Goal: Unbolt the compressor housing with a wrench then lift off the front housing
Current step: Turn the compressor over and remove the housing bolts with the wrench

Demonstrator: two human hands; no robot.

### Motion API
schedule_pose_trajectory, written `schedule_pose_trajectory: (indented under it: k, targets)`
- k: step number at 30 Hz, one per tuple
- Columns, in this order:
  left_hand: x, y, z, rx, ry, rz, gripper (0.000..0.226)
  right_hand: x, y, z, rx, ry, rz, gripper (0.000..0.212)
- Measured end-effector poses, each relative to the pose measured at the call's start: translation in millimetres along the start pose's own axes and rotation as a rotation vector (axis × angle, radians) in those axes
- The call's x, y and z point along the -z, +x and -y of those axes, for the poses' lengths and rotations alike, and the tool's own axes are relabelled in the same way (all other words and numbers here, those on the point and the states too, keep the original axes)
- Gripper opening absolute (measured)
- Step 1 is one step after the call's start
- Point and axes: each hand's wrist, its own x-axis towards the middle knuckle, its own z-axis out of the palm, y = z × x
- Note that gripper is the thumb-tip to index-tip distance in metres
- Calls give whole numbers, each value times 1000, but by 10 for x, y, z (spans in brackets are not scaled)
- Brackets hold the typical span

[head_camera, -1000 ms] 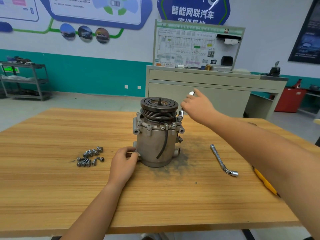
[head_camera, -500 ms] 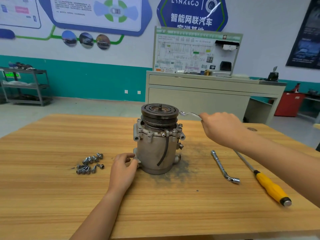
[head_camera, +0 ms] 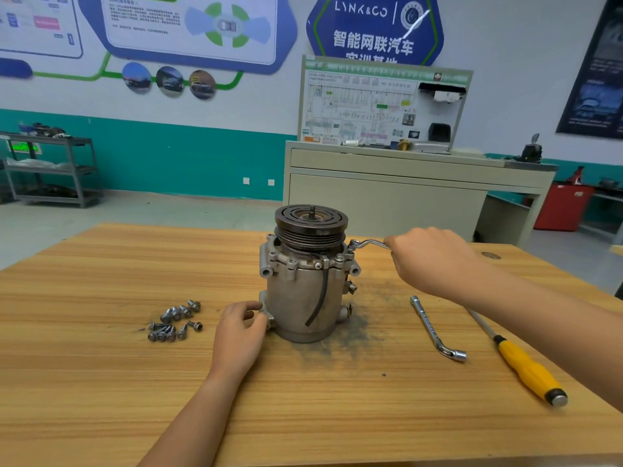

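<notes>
A grey metal compressor (head_camera: 303,294) stands upright on the wooden table (head_camera: 101,382), its dark grooved pulley (head_camera: 310,227) on top. Bolts show around the flange of the front housing (head_camera: 296,262) under the pulley. My right hand (head_camera: 435,257) grips the handle of a silver offset wrench (head_camera: 365,244). The wrench's ring end sits on a bolt at the flange's right side. My left hand (head_camera: 241,335) holds a lug at the compressor's lower left, thumb and fingers curled on it.
Several loose bolts (head_camera: 175,320) lie in a heap left of the compressor. An L-shaped socket wrench (head_camera: 435,328) and a yellow-handled screwdriver (head_camera: 526,369) lie to its right. Dark grime stains the table around the base. A cabinet (head_camera: 387,190) stands behind the table.
My right hand has swung the wrench handle from behind the pulley round to the right and toward me. The left hand has stayed on the lower lug. The camera has tilted.
</notes>
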Motion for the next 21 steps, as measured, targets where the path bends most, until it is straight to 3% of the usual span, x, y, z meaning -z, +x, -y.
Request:
schedule_pose_trajectory:
  k: [13,18,21]
  targets:
    - [17,-13,-12,15,16,-5,17,210,-38,274,129,-236,117,16]
    - [35,-16,-16,24,-5,-26,15,243,130,69,99,-314,53,22]
    - [38,-20,-24,25,3,-26,13,194,248,-27,87,-318,37,14]
